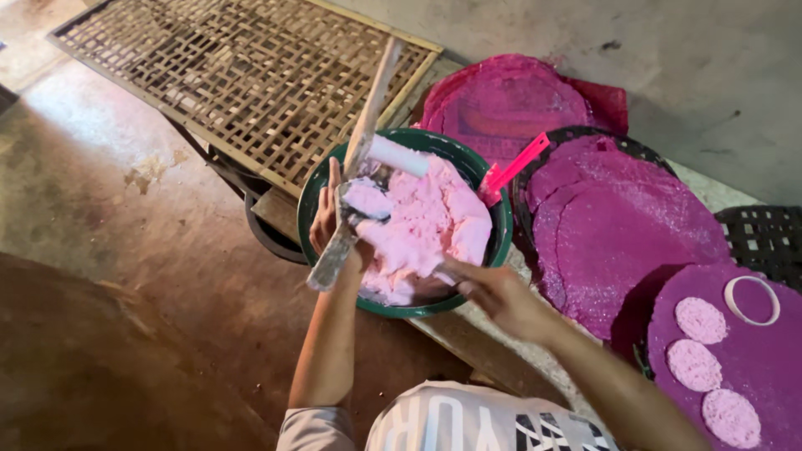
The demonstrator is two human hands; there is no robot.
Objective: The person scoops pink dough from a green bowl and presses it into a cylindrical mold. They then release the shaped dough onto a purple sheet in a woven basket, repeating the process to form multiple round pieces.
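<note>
Pink dough (pixel 426 225) in our green basin (pixel 311 196): left hand (pixel 327 219) grips a long wooden paddle (pixel 359 150) for scraping; right hand (pixel 499 294) pinches dough at the edge.

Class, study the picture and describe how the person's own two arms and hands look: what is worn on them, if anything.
Both arms are bare from the upper arm down. The left hand and right hand wear no gloves, and no rings, watch or bracelets show. A short grey sleeve covers the left shoulder; the shirt front is white with dark lettering.
</note>
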